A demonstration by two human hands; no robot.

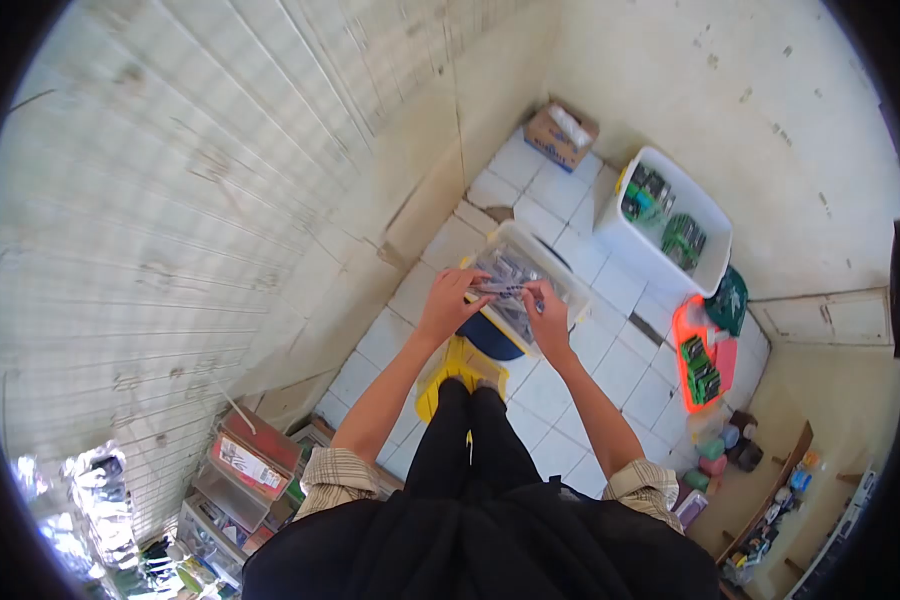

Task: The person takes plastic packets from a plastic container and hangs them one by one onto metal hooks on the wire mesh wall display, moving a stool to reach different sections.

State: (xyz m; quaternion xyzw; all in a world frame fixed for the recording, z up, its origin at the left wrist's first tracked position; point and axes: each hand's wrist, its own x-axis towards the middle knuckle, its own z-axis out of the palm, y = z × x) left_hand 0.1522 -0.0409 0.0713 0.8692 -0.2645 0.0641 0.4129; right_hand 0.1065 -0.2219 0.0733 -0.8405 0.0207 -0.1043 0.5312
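Both hands meet over a storage bin (573, 283) filled with clear plastic packets (515, 265). Between them is a small, thin plastic packet (505, 289) with dark contents too small to make out. My left hand (452, 300) pinches its left end, thumb and fingers pressed together. At the other end, my right hand (547, 315) grips it with bent fingers. The packet is held roughly level just above the bin's contents. Something dark blue (490, 338) shows at the bin's near side, beside my left wrist.
A yellow plastic piece (428, 398) lies at my feet. Ahead right stand a white tub (718, 235) with green-and-black packs and a cardboard box (553, 145). An orange tray (684, 325) holds more green packs. Stacked containers (240, 490) stand left, a wooden shelf (785, 480) right.
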